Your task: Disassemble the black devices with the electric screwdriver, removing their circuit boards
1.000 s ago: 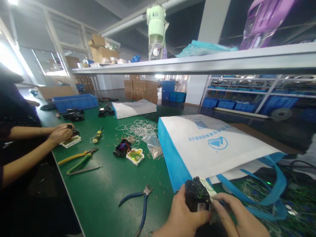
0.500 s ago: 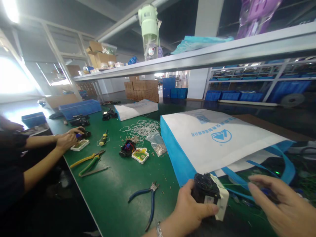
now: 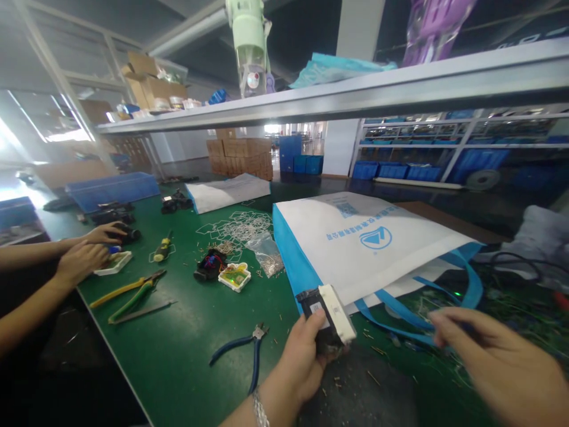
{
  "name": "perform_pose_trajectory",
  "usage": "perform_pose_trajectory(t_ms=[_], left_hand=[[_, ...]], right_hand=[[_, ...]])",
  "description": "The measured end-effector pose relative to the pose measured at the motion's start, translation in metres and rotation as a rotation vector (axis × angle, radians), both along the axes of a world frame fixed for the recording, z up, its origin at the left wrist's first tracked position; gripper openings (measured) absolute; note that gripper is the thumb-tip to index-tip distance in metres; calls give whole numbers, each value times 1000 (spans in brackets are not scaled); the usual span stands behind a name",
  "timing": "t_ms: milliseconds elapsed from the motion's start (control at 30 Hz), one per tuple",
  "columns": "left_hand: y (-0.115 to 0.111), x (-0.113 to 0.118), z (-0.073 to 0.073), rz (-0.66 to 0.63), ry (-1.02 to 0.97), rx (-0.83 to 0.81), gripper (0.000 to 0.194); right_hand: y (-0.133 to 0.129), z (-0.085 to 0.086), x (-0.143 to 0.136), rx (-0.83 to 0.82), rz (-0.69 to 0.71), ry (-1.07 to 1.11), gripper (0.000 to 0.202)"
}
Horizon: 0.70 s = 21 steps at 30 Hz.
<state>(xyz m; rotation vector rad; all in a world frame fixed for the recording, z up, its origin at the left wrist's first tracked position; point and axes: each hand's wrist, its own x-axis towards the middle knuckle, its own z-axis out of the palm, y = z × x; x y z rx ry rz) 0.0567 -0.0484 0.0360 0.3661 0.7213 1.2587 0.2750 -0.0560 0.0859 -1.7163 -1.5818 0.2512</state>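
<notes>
My left hand [image 3: 300, 365] grips a small black device with a white cover plate [image 3: 328, 317], held up and tilted just in front of the white and blue fabric bag [image 3: 355, 249]. My right hand [image 3: 498, 362] hovers to the right, fingers apart and holding nothing that I can see, above the bag's blue handles [image 3: 400, 311]. Blue-handled pliers [image 3: 246, 353] lie on the green mat to the left of my left hand.
A co-worker's hands [image 3: 86, 252] work over a white part at the left. Yellow and green pliers [image 3: 128, 293], a screwdriver [image 3: 163, 247], a black and white assembly [image 3: 222, 273], a bag of small metal parts [image 3: 265, 254] and a blue bin [image 3: 113, 188] lie on the bench. A shelf [image 3: 355, 95] runs overhead.
My right hand has left the device and moved off to the right. My left hand has lifted and turned the device so its white plate faces up. The view has shifted left.
</notes>
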Motion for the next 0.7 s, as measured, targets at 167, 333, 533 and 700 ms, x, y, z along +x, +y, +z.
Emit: perform_pose_trajectory(t_ms=[167, 333, 533, 700], left_hand=[[3, -3, -1, -24, -149, -92, 30], [4, -3, -3, -113, -292, -79, 34], [0, -2, -2, -158, -376, -46, 38], [-4, 0, -2, -159, -361, -52, 36]], right_hand=[[-2, -19, -64, -108, 332, 67, 34], [-4, -38, -84, 23, 390, 41, 26], [-8, -42, -88, 238, 388, -90, 18], [-10, -41, -89, 345, 408, -148, 14]])
